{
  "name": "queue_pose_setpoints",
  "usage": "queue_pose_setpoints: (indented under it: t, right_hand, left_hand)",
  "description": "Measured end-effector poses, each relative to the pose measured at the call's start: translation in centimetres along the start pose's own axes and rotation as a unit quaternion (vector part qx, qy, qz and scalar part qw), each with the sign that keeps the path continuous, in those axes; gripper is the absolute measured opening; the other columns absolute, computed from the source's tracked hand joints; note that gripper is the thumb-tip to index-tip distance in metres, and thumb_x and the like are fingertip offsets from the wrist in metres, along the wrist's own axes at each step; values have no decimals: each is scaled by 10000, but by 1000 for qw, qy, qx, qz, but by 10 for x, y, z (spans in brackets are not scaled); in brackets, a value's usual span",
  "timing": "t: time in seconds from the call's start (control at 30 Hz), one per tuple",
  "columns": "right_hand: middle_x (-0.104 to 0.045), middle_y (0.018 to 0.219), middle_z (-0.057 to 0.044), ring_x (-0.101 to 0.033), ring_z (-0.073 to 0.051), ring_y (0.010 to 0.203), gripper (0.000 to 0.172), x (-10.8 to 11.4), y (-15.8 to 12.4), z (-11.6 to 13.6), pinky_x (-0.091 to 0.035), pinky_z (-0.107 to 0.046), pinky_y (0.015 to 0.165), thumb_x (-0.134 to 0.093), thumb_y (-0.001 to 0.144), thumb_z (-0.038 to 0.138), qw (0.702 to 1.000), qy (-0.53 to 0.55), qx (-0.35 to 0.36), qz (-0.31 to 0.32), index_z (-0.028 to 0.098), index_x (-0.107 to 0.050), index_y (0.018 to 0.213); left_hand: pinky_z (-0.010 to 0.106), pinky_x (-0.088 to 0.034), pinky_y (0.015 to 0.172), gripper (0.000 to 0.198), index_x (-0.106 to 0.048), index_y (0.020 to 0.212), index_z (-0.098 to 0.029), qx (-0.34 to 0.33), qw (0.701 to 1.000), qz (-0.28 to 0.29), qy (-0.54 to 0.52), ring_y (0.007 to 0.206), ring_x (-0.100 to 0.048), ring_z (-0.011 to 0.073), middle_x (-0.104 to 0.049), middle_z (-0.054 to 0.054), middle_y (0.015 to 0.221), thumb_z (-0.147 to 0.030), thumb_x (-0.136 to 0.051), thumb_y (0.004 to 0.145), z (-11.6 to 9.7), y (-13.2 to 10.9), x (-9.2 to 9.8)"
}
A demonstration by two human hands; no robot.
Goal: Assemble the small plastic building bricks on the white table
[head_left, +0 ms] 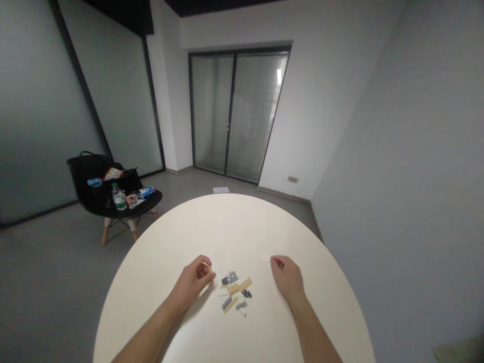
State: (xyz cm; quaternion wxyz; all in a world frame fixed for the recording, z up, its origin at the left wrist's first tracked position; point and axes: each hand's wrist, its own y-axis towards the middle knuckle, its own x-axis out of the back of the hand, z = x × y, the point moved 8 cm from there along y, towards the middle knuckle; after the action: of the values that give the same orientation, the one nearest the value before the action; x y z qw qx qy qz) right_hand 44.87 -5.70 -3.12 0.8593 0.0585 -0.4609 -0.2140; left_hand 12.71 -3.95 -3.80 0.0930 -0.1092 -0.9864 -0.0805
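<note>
A loose pile of small building bricks [234, 289], in tan, grey, white and dark tones, lies on the round white table [227, 222] between my hands. To the left of it, my left hand [192, 283] pinches a small tan brick [210, 269] between thumb and fingers, just above the tabletop. My right hand [288, 276] rests on the table right of the pile, its fingers closed together. At its fingertips a thin, pale, flat piece [266, 258] shows faintly against the white surface; its kind is too unclear to tell.
Beyond the table's left edge stands a black chair [85, 194] with wooden legs, holding a bottle [119, 197], a dark bag and several packets. A white flat thing [221, 190] lies on the floor past the far edge. Walls and a glass door [242, 116] close the room.
</note>
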Motion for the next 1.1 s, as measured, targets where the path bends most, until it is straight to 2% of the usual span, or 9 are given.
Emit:
queue_pose_setpoints:
  t: [0.1, 0.3, 0.4, 0.47, 0.63, 0.83, 0.9, 1.0, 1.1]
  right_hand:
    - [-722, 850, -60, -623, -177, 709, 260, -1, -8, 33, -476, -289, 716, -544, 910, 350, 995, 68, 72, 4, 184, -744, 894]
    - [-708, 754, -25, -582, -155, 659, 146, -21, -46, 117, -451, -259, 654, -734, 824, 319, 962, 133, 218, 101, 210, -766, 916]
    - [-710, 748, -18, -585, -154, 672, 173, -31, -60, 140, -437, -252, 645, -798, 773, 315, 948, 143, 255, 127, 219, -768, 915]
    - [-707, 732, -16, -586, -152, 675, 102, -35, -65, 147, -431, -254, 654, -770, 804, 299, 942, 141, 274, 135, 220, -765, 869]
    - [-701, 730, -28, -592, -154, 692, 158, -31, -65, 148, -439, -259, 668, -635, 915, 313, 939, 167, 276, 119, 218, -761, 907]
    - [-709, 798, -53, -621, -156, 710, 249, -31, -58, 137, -477, -259, 663, -553, 943, 336, 938, 261, 204, 108, 191, -754, 970]
    - [-723, 838, -63, -647, -165, 743, 263, -37, -51, 125, -497, -261, 676, -549, 931, 355, 936, 294, 160, 108, 187, -751, 937]
    - [-733, 809, -71, -660, -184, 735, 293, -41, -36, 93, -516, -272, 670, -585, 884, 420, 940, 319, 79, 94, 175, -739, 840]
    - [-713, 713, -59, -607, -169, 583, 374, -37, -18, 54, -484, -268, 534, -613, 828, 511, 943, 319, 9, 92, 158, -734, 843]
  left_hand:
    - [226, -365, 565, 252, -560, 792, -202, 28, 995, -47, -78, 548, -508, 124, -571, -59, 564, -364, -736, 711, 2, 2, 1]
    - [200, -263, 489, 330, -565, 596, -172, 66, 986, -97, -120, 470, -383, 82, -497, -65, 472, -418, -783, 625, 6, 2, -3]
    - [199, -270, 484, 333, -581, 590, -168, 73, 984, -92, -135, 463, -383, 81, -496, -64, 460, -423, -795, 603, 7, 2, -5]
    - [202, -301, 492, 334, -591, 597, -167, 72, 984, -81, -138, 475, -423, 90, -548, -45, 487, -423, -806, 595, 7, 2, -7]
    - [209, -336, 493, 353, -586, 573, -171, 66, 988, -61, -125, 480, -474, 105, -590, -25, 503, -429, -827, 586, 0, 1, -12]
    - [228, -368, 531, 313, -596, 578, -171, 67, 992, -2, -103, 516, -499, 122, -604, -10, 530, -395, -813, 607, -8, -2, -26]
    - [231, -374, 544, 296, -589, 585, -175, 65, 993, 0, -96, 530, -498, 126, -594, -15, 539, -383, -795, 621, -9, -2, -27]
    - [230, -363, 542, 289, -567, 592, -183, 57, 996, -11, -75, 535, -482, 128, -560, -28, 539, -389, -761, 653, -7, -2, -25]
    - [231, -343, 542, 281, -552, 596, -186, 46, 998, -13, -40, 544, -461, 130, -531, -32, 545, -388, -730, 675, -4, -1, -23]
